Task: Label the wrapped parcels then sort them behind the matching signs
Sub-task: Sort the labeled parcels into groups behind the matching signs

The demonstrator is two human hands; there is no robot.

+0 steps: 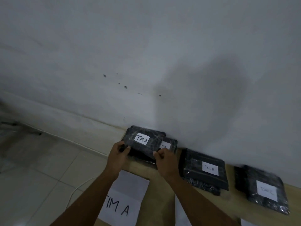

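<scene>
Together the left hand [117,154] and right hand [163,158] grip the near corners of a black plastic-wrapped parcel [143,141] labelled TIM A, over similar parcels [173,145] behind the white paper sign [125,198].

1. Left hand [117,156]: bare; its back and knuckles show;
2. Right hand [164,160]: bare too; back and thumb show;
3. Left forearm [91,198] and right forearm [200,199]: slim; bare along their whole visible length, down to the bottom edge.
</scene>
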